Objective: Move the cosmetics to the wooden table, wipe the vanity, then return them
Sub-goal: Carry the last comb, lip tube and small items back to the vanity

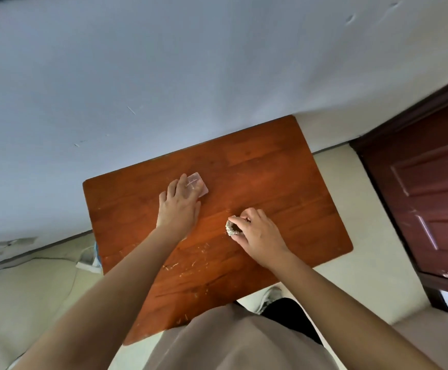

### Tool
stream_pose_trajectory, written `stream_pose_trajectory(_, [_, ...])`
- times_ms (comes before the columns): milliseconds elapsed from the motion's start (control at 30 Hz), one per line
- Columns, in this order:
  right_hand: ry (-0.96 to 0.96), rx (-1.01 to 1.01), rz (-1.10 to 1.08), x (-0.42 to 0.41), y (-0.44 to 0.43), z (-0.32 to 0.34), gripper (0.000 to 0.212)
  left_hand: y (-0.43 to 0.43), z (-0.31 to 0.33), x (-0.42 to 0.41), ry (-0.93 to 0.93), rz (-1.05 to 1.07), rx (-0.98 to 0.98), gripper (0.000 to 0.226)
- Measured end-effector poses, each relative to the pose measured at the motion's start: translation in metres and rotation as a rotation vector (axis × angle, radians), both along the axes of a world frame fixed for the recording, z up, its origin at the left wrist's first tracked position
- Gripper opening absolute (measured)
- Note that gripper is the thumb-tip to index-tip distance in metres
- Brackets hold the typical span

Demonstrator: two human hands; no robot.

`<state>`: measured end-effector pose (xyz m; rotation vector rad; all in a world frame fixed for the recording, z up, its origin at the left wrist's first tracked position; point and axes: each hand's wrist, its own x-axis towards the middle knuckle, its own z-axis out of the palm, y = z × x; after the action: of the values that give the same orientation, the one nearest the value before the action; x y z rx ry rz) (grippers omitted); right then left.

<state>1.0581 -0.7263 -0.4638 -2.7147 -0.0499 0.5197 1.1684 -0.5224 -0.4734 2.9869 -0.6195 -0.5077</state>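
left hand point(180, 201): arm stretched forward, fingers laid fairly straight over flat pink case point(201, 185) lying mid wooden table point(271, 166) | right hand point(257, 233): palm down, curled fingertips pinching small silvery round jar point(231, 227) on the tabletop, near the case

Head-worn view, close, steeply down over the wooden table point(271, 182), seemingly tilted.

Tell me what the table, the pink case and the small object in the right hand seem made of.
Table: wood or wood veneer, reddish-brown, semi-gloss; grain lines and pale scratches show. Pink case: probably glossy plastic; smooth, white script printed. Small object: unclear; greyish, mottled; the right hand hides most.
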Motion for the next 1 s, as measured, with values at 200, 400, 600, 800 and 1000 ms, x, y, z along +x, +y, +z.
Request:
stream_pose_trajectory(200, [0.227,0.171,-0.313,0.009,-0.009,0.003,0.043,-0.001,0.009,-0.017,0.023,0.051,-0.043,0.042])
stream_pose_trajectory(400, [0.112,0.197,-0.349,-0.005,-0.048,0.031,0.03,-0.007,0.04,-0.041,-0.057,0.138,-0.162,0.042])
stream_pose_trajectory(600, [-0.104,0.323,-0.524,-0.048,-0.125,0.091,0.031,-0.078,0.107,-0.053,-0.24,0.017,-0.296,0.046])
stream_pose_trajectory(800, [-0.364,0.373,-0.757,-0.122,-0.211,0.153,0.024,-0.191,0.175,-0.081,-0.394,-0.178,-0.527,0.049])
stream_pose_trajectory(1000, [-0.678,0.346,-1.101,-0.227,-0.284,0.202,0.007,-0.314,0.218,-0.142,-0.436,-0.57,-0.727,0.053])
